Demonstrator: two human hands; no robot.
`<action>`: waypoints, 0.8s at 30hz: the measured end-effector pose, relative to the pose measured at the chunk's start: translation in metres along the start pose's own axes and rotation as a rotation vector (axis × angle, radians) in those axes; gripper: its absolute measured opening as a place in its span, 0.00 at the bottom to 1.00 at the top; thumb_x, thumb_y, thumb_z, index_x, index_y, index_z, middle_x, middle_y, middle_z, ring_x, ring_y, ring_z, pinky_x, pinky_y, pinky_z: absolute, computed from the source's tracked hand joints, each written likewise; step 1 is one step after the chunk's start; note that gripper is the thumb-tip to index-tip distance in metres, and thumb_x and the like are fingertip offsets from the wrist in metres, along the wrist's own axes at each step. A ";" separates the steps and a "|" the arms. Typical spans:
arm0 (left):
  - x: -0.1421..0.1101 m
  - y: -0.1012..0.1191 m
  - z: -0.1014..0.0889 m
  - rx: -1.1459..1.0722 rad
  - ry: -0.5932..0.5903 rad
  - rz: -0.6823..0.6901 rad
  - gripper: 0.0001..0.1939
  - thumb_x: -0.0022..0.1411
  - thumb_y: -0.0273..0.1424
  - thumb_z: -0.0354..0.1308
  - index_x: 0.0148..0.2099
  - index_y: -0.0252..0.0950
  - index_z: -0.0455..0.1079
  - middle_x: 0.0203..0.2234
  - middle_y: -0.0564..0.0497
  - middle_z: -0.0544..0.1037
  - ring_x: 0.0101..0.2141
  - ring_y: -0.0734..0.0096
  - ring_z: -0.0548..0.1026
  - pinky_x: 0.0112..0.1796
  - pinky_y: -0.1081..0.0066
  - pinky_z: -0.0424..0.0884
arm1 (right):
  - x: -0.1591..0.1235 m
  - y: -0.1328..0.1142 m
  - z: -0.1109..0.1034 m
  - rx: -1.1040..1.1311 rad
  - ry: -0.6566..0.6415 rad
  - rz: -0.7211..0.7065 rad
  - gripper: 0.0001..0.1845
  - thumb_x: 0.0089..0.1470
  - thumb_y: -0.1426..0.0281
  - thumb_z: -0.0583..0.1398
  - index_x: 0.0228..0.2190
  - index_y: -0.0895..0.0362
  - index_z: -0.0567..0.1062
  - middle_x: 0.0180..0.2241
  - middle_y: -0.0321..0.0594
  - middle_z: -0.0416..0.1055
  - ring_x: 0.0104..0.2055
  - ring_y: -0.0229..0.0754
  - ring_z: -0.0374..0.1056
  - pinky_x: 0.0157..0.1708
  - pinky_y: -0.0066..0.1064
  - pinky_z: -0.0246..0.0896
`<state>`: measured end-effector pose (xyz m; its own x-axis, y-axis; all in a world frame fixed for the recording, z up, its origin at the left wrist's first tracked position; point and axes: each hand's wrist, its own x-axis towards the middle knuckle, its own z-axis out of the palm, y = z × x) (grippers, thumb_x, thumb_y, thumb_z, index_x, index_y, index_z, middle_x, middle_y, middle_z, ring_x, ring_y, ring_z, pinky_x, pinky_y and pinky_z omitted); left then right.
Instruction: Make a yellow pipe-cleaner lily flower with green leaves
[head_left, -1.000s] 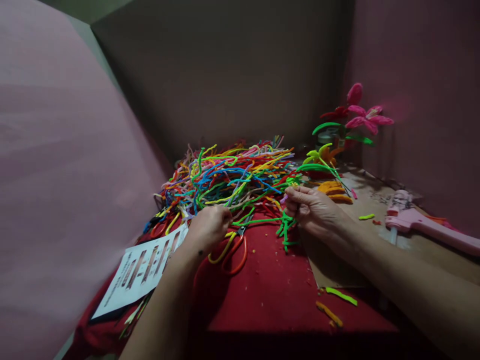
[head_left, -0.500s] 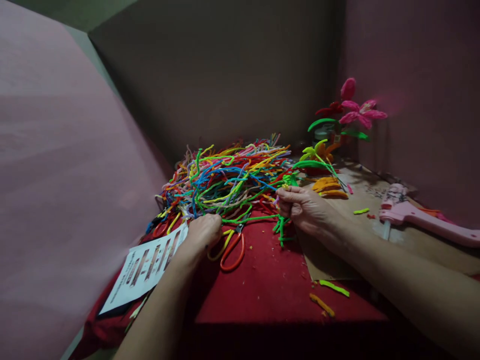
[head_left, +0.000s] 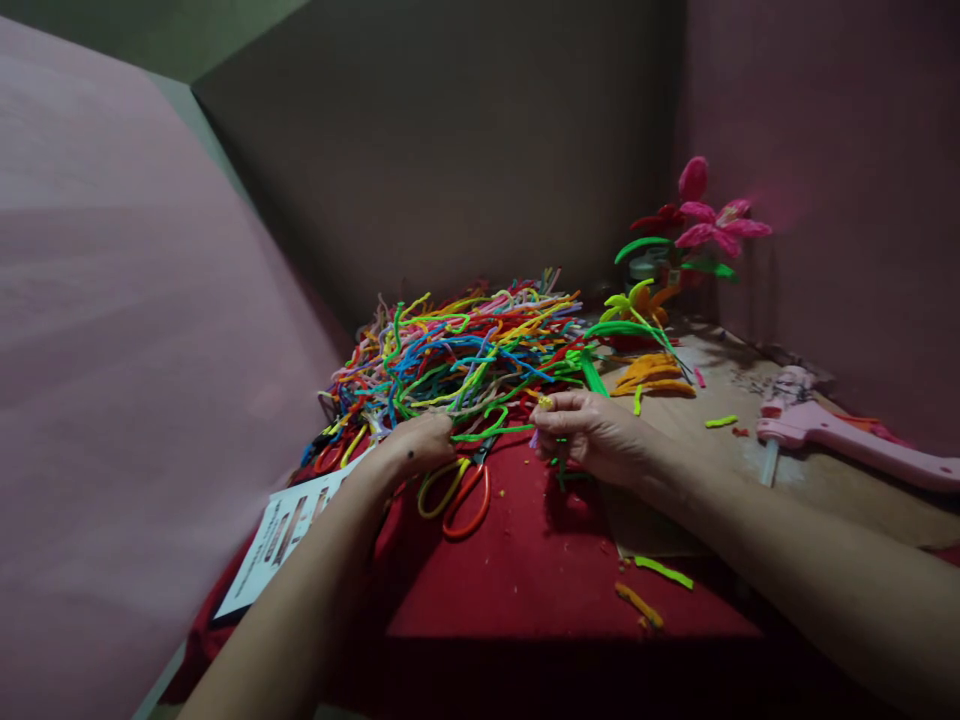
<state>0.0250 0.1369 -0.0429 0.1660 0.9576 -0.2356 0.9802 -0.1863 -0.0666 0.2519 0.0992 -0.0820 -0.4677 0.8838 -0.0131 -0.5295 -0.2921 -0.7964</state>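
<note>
A big heap of pipe cleaners in many colours [head_left: 465,350] lies on a red cloth [head_left: 547,570]. My left hand [head_left: 416,440] rests at the heap's near edge, fingers closed on a green pipe cleaner [head_left: 495,432] that runs toward my right hand. My right hand [head_left: 592,430] pinches a small bundle of green pipe cleaner stems [head_left: 559,462] with a yellow tip at the fingertips. Scissors with orange and yellow handles [head_left: 457,490] lie on the cloth between and below my hands.
A pink glue gun [head_left: 825,430] lies on brown cardboard [head_left: 750,470] at right. Finished pipe-cleaner flowers, pink [head_left: 709,215] and yellow-green [head_left: 634,300], stand at the back right. A printed sheet [head_left: 277,530] lies at left. Cut green and orange scraps [head_left: 649,585] lie near the cloth's right edge. Walls enclose the area.
Both hands have shifted left and closer together. The right hand with its green bundle moved toward the left hand, which slid up to the heap's edge.
</note>
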 end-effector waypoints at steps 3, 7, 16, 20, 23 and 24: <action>-0.017 -0.001 0.001 -0.055 -0.023 0.002 0.06 0.44 0.30 0.54 0.18 0.36 0.69 0.14 0.51 0.70 0.22 0.69 0.69 0.24 0.75 0.59 | 0.000 0.000 0.000 -0.013 0.001 0.037 0.11 0.34 0.72 0.69 0.20 0.61 0.72 0.18 0.32 0.67 0.20 0.32 0.64 0.29 0.31 0.60; -0.049 -0.002 0.003 -0.124 -0.055 0.025 0.07 0.47 0.29 0.52 0.24 0.38 0.72 0.17 0.52 0.72 0.23 0.71 0.69 0.26 0.76 0.60 | -0.002 0.000 0.001 -0.042 -0.011 0.088 0.11 0.33 0.73 0.69 0.20 0.61 0.71 0.18 0.32 0.67 0.22 0.34 0.66 0.31 0.32 0.61; -0.075 0.013 -0.003 -0.633 0.098 0.105 0.15 0.50 0.30 0.53 0.41 0.37 0.73 0.22 0.54 0.71 0.23 0.75 0.64 0.24 0.77 0.58 | 0.000 0.004 -0.003 -0.070 0.012 0.068 0.10 0.36 0.72 0.69 0.20 0.60 0.72 0.18 0.33 0.68 0.22 0.35 0.68 0.30 0.32 0.63; -0.072 0.038 -0.015 -0.993 0.043 0.145 0.10 0.49 0.32 0.57 0.35 0.33 0.72 0.17 0.56 0.66 0.17 0.80 0.60 0.19 0.78 0.54 | 0.000 0.002 -0.001 -0.060 0.049 0.009 0.11 0.34 0.71 0.69 0.20 0.60 0.73 0.18 0.34 0.69 0.20 0.33 0.65 0.27 0.28 0.60; -0.066 0.056 -0.020 -1.174 0.057 0.188 0.08 0.47 0.31 0.59 0.32 0.33 0.70 0.15 0.58 0.64 0.16 0.82 0.58 0.18 0.80 0.53 | 0.001 0.001 0.000 -0.023 0.065 -0.034 0.11 0.33 0.71 0.69 0.20 0.60 0.73 0.19 0.33 0.69 0.20 0.31 0.63 0.25 0.27 0.58; -0.062 0.060 -0.021 -1.227 0.056 0.199 0.08 0.47 0.30 0.60 0.32 0.33 0.70 0.15 0.58 0.64 0.15 0.83 0.58 0.18 0.80 0.53 | 0.002 0.001 0.000 -0.011 0.063 -0.054 0.10 0.33 0.71 0.69 0.20 0.60 0.74 0.19 0.33 0.69 0.20 0.31 0.63 0.25 0.26 0.57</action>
<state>0.0759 0.0709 -0.0122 0.2983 0.9498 -0.0941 0.3857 -0.0298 0.9221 0.2510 0.1006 -0.0828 -0.3934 0.9194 -0.0074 -0.5446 -0.2395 -0.8038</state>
